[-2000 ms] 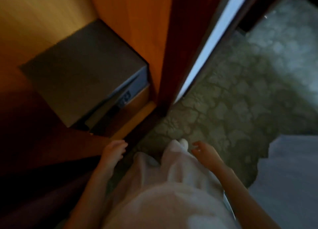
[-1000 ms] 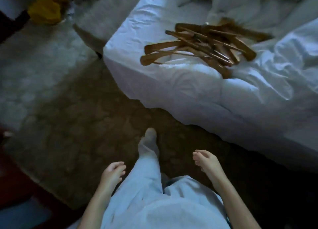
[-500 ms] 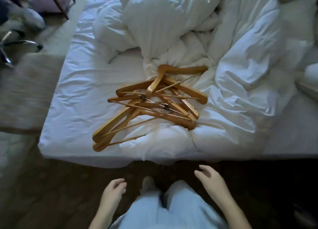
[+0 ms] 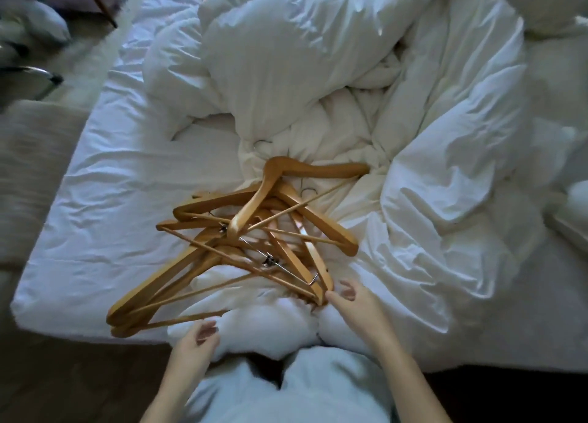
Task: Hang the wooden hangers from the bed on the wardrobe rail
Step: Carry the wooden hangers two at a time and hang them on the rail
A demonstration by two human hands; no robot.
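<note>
One wide bed (image 4: 105, 184) with a white sheet fills most of our view, and a crumpled duvet (image 4: 445, 174) covers its right half. On a fold of this duvet, near the bed's front edge, the wooden hangers (image 4: 254, 231) lie in one tangled pile, their bars crossing each other. Wooden chair legs (image 4: 106, 13) show at the far left corner. Our right hand (image 4: 353, 308) has its fingers (image 4: 348, 290) spread and gripping nothing, the thumb just at the pile's near end. Our left hand (image 4: 197, 340), loosely curled, holds nothing beside the lowest bar. Half a second ago both hands hung lower, over the floor (image 4: 63, 384).
</note>
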